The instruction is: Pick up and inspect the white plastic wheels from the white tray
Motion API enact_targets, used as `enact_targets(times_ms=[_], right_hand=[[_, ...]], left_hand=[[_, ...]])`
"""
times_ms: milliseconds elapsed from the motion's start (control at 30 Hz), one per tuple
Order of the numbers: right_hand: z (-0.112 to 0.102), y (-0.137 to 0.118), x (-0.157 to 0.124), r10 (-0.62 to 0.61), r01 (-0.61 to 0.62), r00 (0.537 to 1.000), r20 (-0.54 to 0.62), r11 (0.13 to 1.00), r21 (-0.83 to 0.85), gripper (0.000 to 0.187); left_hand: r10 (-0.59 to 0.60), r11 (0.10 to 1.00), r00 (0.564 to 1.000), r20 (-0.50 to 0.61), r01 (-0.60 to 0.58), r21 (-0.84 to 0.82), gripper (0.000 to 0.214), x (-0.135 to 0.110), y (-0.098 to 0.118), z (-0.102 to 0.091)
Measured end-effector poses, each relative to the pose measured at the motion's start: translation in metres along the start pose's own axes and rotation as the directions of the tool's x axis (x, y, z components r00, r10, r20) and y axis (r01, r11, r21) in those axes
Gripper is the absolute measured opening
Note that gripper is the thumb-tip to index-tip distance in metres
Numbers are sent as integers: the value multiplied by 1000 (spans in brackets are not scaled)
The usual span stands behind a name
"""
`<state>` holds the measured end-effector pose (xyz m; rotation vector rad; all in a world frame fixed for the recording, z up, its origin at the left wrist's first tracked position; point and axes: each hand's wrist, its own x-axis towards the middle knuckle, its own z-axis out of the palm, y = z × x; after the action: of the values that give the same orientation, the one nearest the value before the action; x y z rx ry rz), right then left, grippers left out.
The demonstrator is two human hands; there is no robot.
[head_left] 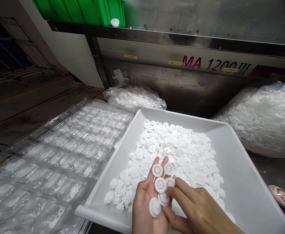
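Palm up, my left hand bears several small white plastic wheels, a few with spokes and a thin stem. A domed white piece rests lower on that palm. Thumb and fingers of my right hand close on one of the spoked wheels at the right edge of the left palm; its fingertips partly cover that wheel. Both hands are over a light grey bin with a loose heap of the same white wheels in it.
Clear plastic blister trays lie left of the bin. Clear bags of white parts stand behind it and at right. A green crate and one white piece sit on the metal ledge. A pink round object lies far right.
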<state>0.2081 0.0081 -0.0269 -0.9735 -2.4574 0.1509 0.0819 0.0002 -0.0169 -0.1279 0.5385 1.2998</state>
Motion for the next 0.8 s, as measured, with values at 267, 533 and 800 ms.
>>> enact_targets(times_ms=[267,533,800], right_hand=[[12,-14,-5,216,-191,972,-93,956,221,13],[11,-9,4,529,-615,775,345,507,604,17],[4,-7,9,546,-720,662,514,272,638,21]], left_hand=[[7,1000,997,-74,-10,-30,52,-1,4,6],[149,987,984,-102,-155,-52,59,-1,-1,5],[138,987,986,-98,-145,-66,62,1,1,-1]])
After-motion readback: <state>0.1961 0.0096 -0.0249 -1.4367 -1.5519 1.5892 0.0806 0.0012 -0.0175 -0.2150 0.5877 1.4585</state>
